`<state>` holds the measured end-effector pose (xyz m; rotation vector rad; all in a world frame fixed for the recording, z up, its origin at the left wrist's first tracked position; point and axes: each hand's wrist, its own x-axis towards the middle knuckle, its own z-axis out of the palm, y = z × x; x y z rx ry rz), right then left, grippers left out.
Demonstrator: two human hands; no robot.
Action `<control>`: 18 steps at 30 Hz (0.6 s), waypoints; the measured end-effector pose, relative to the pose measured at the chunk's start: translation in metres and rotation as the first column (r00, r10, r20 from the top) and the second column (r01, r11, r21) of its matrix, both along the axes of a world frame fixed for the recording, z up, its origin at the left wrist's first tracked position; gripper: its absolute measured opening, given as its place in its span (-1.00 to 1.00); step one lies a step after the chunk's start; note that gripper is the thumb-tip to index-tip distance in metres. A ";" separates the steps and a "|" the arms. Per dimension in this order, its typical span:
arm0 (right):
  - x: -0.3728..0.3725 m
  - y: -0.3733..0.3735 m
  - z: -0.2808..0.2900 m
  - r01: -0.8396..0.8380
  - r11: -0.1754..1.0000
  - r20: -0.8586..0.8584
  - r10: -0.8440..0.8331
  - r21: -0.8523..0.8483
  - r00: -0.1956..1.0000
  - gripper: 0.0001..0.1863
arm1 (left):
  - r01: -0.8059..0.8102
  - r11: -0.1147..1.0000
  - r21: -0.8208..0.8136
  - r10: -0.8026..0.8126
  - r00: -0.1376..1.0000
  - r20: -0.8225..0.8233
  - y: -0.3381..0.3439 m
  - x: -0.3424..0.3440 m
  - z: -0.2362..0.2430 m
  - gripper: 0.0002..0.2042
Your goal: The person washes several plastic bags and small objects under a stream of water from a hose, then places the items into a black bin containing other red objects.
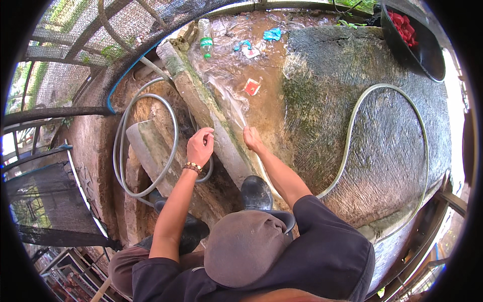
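Observation:
My right hand (252, 138) grips the end of a pale flexible hose (387, 86). A jet of water (232, 103) leaves it toward the wet, muddy channel (274, 108). My left hand (200, 146), with beaded bracelets at the wrist, is loosely curled over the narrow concrete kerb (205, 108); nothing shows sticking out of its fingers. In the channel lie a red and white packet (252, 87), a crumpled blue wrapper (272, 34), and a clear plastic bottle with a green label (206, 39) at the far left end.
A coil of grey hose (174, 132) lies left of the kerb by a broken concrete slab (146, 141). Netted fencing (95, 55) borders the left. On the right is a rough wet concrete slab (372, 136); a black basin (420, 55) holds something red. My black boot (256, 192) stands by the kerb.

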<state>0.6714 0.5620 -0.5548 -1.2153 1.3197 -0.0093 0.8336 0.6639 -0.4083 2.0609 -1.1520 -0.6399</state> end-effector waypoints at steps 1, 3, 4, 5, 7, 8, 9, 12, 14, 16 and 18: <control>0.000 -0.002 0.000 0.001 1.000 0.015 -0.001 -0.012 1.000 -0.42 | 0.006 1.000 0.000 -0.006 1.000 -0.002 -0.002 -0.001 0.000 -0.86; 0.002 -0.006 0.000 0.033 0.999 0.050 -0.033 0.004 0.998 -0.50 | 0.012 1.000 0.000 -0.012 1.000 -0.010 -0.005 -0.003 0.002 -0.86; 0.004 -0.008 0.000 0.048 0.999 0.068 -0.049 0.013 0.996 -0.52 | 0.005 1.000 -0.001 -0.005 1.000 -0.024 -0.006 -0.004 0.001 -0.86; 0.008 -0.012 0.002 0.079 0.997 0.050 -0.080 0.027 0.996 -0.54 | -0.003 1.000 -0.001 0.003 0.999 -0.038 -0.006 -0.006 0.001 -0.86; 0.018 -0.024 0.006 0.141 0.989 0.013 -0.142 0.053 0.990 -0.56 | -0.013 1.000 -0.012 0.012 0.999 -0.052 -0.008 -0.010 0.001 -0.86; 0.021 -0.031 0.009 0.172 0.980 0.052 -0.178 0.100 0.983 -0.58 | -0.015 1.000 -0.021 0.014 0.998 -0.054 -0.010 -0.015 0.002 -0.86; 0.025 -0.039 0.015 0.199 0.969 0.089 -0.214 0.148 0.973 -0.60 | -0.019 0.999 -0.031 0.017 0.998 -0.056 -0.012 -0.020 0.003 -0.86; 0.040 -0.064 0.034 0.216 0.949 0.108 -0.246 0.230 0.963 -0.65 | -0.001 0.999 -0.032 -0.002 0.994 -0.106 -0.018 -0.032 0.003 -0.85; 0.051 -0.077 0.045 0.234 0.939 0.089 -0.264 0.252 0.961 -0.68 | 0.004 1.000 -0.030 -0.008 0.990 -0.139 -0.022 -0.034 0.003 -0.85; 0.055 -0.086 0.054 0.243 0.933 0.086 -0.275 0.266 0.958 -0.69 | 0.020 1.000 -0.019 -0.022 0.992 -0.125 -0.027 -0.030 0.005 -0.85; 0.058 -0.089 0.059 0.258 0.937 0.087 -0.285 0.237 0.955 -0.71 | 0.032 0.999 -0.019 -0.033 0.995 -0.096 -0.030 -0.023 0.012 -0.85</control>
